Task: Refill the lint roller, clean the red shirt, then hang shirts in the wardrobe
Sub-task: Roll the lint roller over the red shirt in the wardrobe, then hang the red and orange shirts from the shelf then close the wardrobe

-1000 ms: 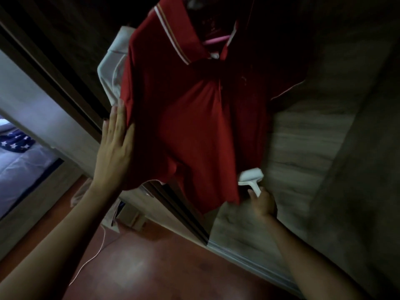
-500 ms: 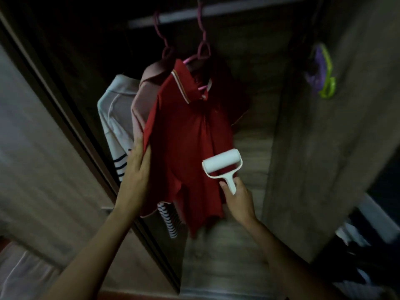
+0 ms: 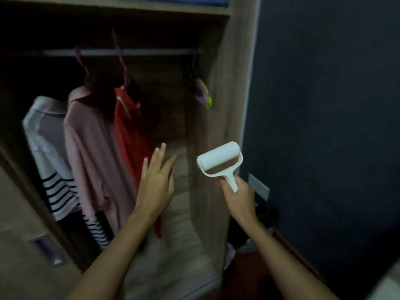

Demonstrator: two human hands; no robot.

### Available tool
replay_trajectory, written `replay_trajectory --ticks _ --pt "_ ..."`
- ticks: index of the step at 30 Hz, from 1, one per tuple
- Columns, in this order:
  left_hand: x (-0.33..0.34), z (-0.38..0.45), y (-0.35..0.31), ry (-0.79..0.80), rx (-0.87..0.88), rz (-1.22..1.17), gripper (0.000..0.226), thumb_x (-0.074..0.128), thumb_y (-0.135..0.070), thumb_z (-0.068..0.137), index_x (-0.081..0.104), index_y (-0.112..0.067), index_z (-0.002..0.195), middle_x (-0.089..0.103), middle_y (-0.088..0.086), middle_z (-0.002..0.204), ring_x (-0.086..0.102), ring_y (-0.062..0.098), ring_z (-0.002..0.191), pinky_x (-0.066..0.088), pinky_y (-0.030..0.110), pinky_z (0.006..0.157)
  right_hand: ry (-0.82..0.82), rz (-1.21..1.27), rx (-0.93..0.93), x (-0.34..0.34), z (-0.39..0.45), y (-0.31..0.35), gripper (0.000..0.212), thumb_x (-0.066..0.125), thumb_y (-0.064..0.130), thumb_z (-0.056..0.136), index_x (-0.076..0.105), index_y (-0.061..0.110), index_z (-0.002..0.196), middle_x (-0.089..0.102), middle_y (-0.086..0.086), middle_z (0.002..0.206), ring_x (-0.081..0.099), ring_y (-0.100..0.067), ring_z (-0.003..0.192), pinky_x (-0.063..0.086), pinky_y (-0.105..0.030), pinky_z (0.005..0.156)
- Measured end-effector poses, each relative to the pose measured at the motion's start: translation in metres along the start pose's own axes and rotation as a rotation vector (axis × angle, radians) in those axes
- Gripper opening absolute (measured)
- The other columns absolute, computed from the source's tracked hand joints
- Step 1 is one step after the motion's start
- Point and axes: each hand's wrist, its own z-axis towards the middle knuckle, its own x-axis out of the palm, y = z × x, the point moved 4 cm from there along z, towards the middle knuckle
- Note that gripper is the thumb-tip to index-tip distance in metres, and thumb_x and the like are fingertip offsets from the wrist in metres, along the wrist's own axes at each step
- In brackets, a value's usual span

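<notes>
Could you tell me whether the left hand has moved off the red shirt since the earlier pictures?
Yes. The left hand was on the red shirt, which hangs from the wardrobe rail; now it is open, drawn back rightward.

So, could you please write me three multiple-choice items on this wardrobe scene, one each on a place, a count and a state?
1. Where does the red shirt hang?
A. right of the pink shirt
B. left of the striped shirt
C. on the floor

2. How many shirts hang on the rail?
A. one
B. three
C. five

3. What is the left hand doing?
A. gripping a hanger
B. open, holding nothing
C. holding the lint roller

Key: 1 A, red is rightmost; 2 B, striped, pink, red; 3 B, fingers spread, while the right hand grips the roller.
</notes>
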Motion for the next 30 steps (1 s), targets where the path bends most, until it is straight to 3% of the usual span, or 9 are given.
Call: replay_trajectory --ticks 3,6,10,13,16,19,21,26,30 --pt "0.014 0.005 -0.057 0.0 0.042 -0.106 0.041 0.04 -0.022 0.091 0.057 -0.011 0.127 0.042 0.013 0.147 0.041 0.03 0.135 0.03 0.049 0.109 -0.12 -0.111 0.049 -0.065 -0.018 -0.018 0.034 0.057 0.034 0.09 0.047 0.021 0.06 0.051 0.003 0.054 0.051 -0.019 0.058 0.042 -0.036 0.056" --pt "0.036 0.002 -0.122 0.024 0.1 -0.237 0.043 0.041 -0.025 0.093 0.054 -0.008 0.13 0.05 0.013 0.141 0.049 0.03 0.128 0.036 0.047 0.107 -0.217 -0.232 0.1 -0.13 -0.041 -0.035 0.039 0.058 0.034 0.09 0.041 0.025 0.056 0.047 0.005 0.053 0.045 -0.016 0.056 0.041 -0.036 0.055" --pt "0.077 -0.018 -0.214 0.09 0.164 -0.378 0.05 0.038 -0.037 0.093 0.052 -0.006 0.13 0.058 0.014 0.13 0.057 0.031 0.116 0.042 0.041 0.098 -0.329 -0.308 0.213 -0.221 -0.083 -0.073 0.033 0.055 0.027 0.084 0.037 0.023 0.057 0.043 0.005 0.052 0.044 -0.017 0.057 0.04 -0.039 0.057" --pt "0.113 -0.041 -0.289 0.179 0.189 -0.465 0.044 0.044 -0.033 0.092 0.054 -0.008 0.127 0.06 0.013 0.127 0.058 0.032 0.112 0.044 0.044 0.096 -0.387 -0.362 0.322 -0.294 -0.119 -0.11 0.027 0.052 0.029 0.079 0.037 0.021 0.058 0.042 0.003 0.051 0.047 -0.02 0.056 0.037 -0.037 0.056" --pt "0.147 -0.074 -0.368 0.28 0.232 -0.527 0.04 0.04 -0.031 0.093 0.057 -0.009 0.121 0.061 0.012 0.125 0.058 0.031 0.111 0.043 0.043 0.096 -0.441 -0.352 0.435 -0.365 -0.159 -0.147 0.02 0.052 0.036 0.079 0.044 0.023 0.065 0.05 0.003 0.058 0.051 -0.019 0.058 0.038 -0.035 0.056" --pt "0.183 -0.113 -0.441 0.393 0.296 -0.529 0.043 0.04 -0.03 0.093 0.056 -0.008 0.126 0.057 0.013 0.132 0.055 0.03 0.119 0.042 0.048 0.102 -0.504 -0.359 0.519 -0.424 -0.197 -0.18 0.013 0.057 0.037 0.081 0.05 0.027 0.085 0.062 0.005 0.072 0.059 -0.016 0.068 0.047 -0.035 0.06" --pt "0.207 -0.141 -0.481 0.467 0.318 -0.517 0.046 0.041 -0.029 0.092 0.055 -0.007 0.129 0.056 0.014 0.134 0.054 0.03 0.122 0.039 0.049 0.104 -0.51 -0.391 0.581 -0.456 -0.221 -0.204 0.019 0.057 0.04 0.078 0.047 0.031 0.092 0.064 0.005 0.078 0.062 -0.019 0.074 0.05 -0.037 0.063" --pt "0.258 -0.197 -0.551 0.647 0.343 -0.494 0.055 0.029 -0.037 0.093 0.055 -0.007 0.131 0.056 0.015 0.133 0.055 0.03 0.122 0.04 0.049 0.101 -0.368 -0.503 0.721 -0.507 -0.275 -0.265 0.02 0.058 0.035 0.086 0.045 0.028 0.099 0.058 0.01 0.077 0.056 -0.015 0.068 0.038 -0.03 0.057" --pt "0.29 -0.236 -0.574 0.722 0.358 -0.444 0.053 0.029 -0.035 0.093 0.059 -0.004 0.124 0.064 0.017 0.121 0.064 0.032 0.108 0.05 0.048 0.089 -0.296 -0.536 0.831 -0.526 -0.303 -0.313 0.029 0.053 0.049 0.089 0.046 0.024 0.102 0.066 0.003 0.084 0.064 -0.02 0.075 0.051 -0.035 0.066"
